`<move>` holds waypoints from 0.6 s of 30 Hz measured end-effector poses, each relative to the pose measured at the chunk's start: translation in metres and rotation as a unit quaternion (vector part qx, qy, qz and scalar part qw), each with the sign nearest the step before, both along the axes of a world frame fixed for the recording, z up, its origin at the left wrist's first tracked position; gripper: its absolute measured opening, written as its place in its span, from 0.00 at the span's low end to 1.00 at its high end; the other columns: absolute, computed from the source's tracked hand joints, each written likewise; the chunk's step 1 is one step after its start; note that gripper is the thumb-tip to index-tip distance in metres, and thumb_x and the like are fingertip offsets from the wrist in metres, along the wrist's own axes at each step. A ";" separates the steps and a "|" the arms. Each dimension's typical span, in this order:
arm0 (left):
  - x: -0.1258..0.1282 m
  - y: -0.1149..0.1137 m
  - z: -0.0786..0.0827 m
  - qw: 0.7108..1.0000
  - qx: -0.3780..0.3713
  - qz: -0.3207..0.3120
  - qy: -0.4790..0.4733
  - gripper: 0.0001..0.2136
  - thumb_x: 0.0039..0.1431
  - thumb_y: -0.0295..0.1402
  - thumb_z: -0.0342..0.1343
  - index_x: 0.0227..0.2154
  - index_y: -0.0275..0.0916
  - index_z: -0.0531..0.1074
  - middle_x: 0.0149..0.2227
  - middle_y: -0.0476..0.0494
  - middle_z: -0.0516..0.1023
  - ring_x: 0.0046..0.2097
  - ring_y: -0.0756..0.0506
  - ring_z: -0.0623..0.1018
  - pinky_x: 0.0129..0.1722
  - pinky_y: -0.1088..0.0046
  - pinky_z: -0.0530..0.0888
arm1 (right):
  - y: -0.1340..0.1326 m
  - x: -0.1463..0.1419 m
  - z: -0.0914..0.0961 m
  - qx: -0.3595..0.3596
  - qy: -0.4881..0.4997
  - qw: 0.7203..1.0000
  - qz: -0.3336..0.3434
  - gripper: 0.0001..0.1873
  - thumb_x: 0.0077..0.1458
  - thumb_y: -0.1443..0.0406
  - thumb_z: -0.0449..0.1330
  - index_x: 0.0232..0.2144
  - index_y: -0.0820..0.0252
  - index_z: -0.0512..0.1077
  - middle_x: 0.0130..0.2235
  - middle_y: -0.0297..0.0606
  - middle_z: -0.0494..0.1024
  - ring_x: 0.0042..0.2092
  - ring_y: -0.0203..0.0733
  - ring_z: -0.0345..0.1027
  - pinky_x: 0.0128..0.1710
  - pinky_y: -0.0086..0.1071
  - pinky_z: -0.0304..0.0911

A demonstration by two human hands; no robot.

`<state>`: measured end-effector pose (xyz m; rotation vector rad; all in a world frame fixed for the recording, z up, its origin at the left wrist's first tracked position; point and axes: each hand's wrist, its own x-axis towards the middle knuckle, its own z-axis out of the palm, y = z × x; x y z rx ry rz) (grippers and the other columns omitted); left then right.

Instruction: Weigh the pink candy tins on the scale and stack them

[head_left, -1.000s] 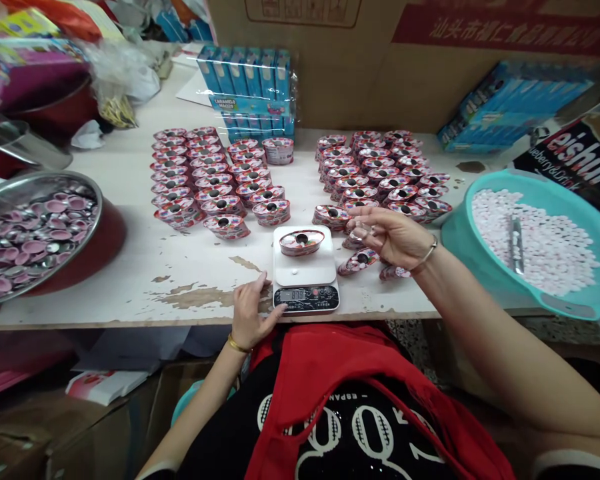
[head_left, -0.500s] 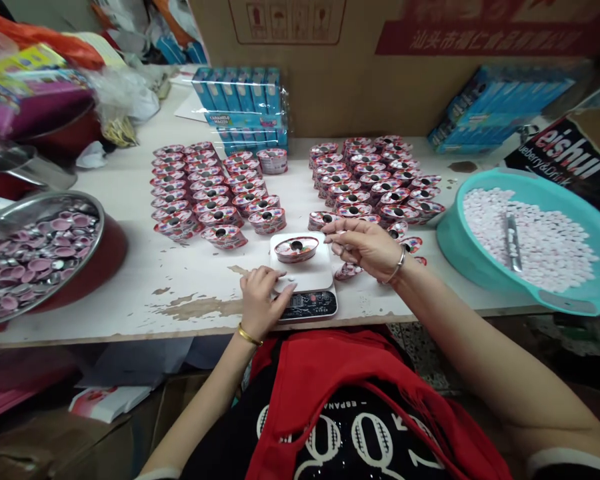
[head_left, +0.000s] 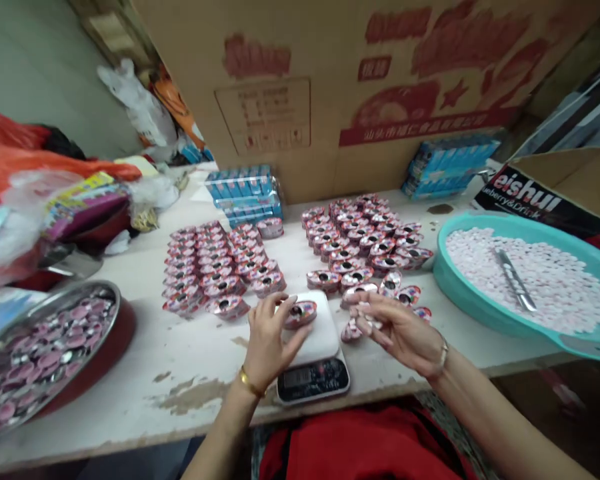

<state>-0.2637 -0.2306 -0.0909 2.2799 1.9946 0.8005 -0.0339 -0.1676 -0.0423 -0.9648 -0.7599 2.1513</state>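
A small oval tin-like box (head_left: 301, 312) with red and pink print and a dark round hole in its top stands on the white digital scale (head_left: 325, 343). My left hand (head_left: 270, 340) has it between thumb and fingers. To the right of the scale, my right hand (head_left: 405, 330) is held curled, palm turned inward, with what look like small white candies at its fingers. Several more printed oval boxes (head_left: 361, 288) lie just beyond that hand, some tilted. The digits on the scale's display are too blurred to read.
Rows of oval boxes (head_left: 215, 267) fill the table's back left, with another group at back right. A turquoise basin (head_left: 447, 267) holds white candies and a metal scoop (head_left: 515, 280). At left, a steel-rimmed bowl (head_left: 123, 313) contains pink pieces. A large carton (head_left: 325, 167) stands behind.
My left hand has moved from the scale's front edge up to the oval box and closed around it. My right hand has drawn slightly away from the box. The view has tilted upward.
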 end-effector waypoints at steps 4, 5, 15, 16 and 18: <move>-0.021 0.035 0.009 0.992 -0.048 -0.086 0.073 0.16 0.59 0.43 0.51 0.48 0.45 0.68 0.41 0.41 0.74 0.42 0.42 0.71 0.41 0.63 0.62 | -0.002 0.018 -0.006 -0.070 0.056 0.992 -0.090 0.11 0.41 0.70 0.67 0.32 0.62 0.75 0.30 0.35 0.72 0.25 0.26 0.62 0.15 0.15 0.56; -0.026 0.051 0.013 0.992 -0.041 -0.085 0.084 0.15 0.60 0.42 0.50 0.47 0.45 0.68 0.40 0.42 0.75 0.41 0.43 0.72 0.40 0.64 0.62 | -0.002 0.022 -0.008 -0.081 0.059 0.989 -0.111 0.12 0.40 0.71 0.67 0.32 0.62 0.75 0.30 0.35 0.72 0.26 0.27 0.63 0.16 0.15 0.58; -0.077 0.237 0.010 0.974 -0.126 0.092 0.164 0.15 0.56 0.39 0.51 0.44 0.39 0.71 0.44 0.36 0.74 0.48 0.36 0.70 0.45 0.61 0.60 | -0.007 0.078 -0.020 -0.102 0.071 0.964 -0.233 0.15 0.40 0.75 0.66 0.34 0.62 0.73 0.29 0.33 0.70 0.23 0.25 0.61 0.13 0.14 0.58; -0.079 0.242 0.007 0.973 -0.133 0.092 0.165 0.15 0.56 0.39 0.50 0.43 0.38 0.71 0.44 0.35 0.74 0.49 0.36 0.70 0.45 0.60 0.60 | -0.008 0.086 -0.024 -0.104 0.066 0.961 -0.247 0.15 0.41 0.75 0.65 0.35 0.62 0.73 0.29 0.33 0.70 0.23 0.25 0.62 0.13 0.13 0.59; -0.078 0.240 0.006 0.973 -0.135 0.091 0.165 0.16 0.56 0.39 0.50 0.45 0.38 0.70 0.48 0.34 0.72 0.51 0.35 0.69 0.47 0.58 0.60 | -0.010 0.098 -0.032 -0.108 0.056 0.954 -0.273 0.15 0.42 0.76 0.64 0.35 0.61 0.73 0.31 0.34 0.71 0.25 0.27 0.65 0.17 0.14 0.64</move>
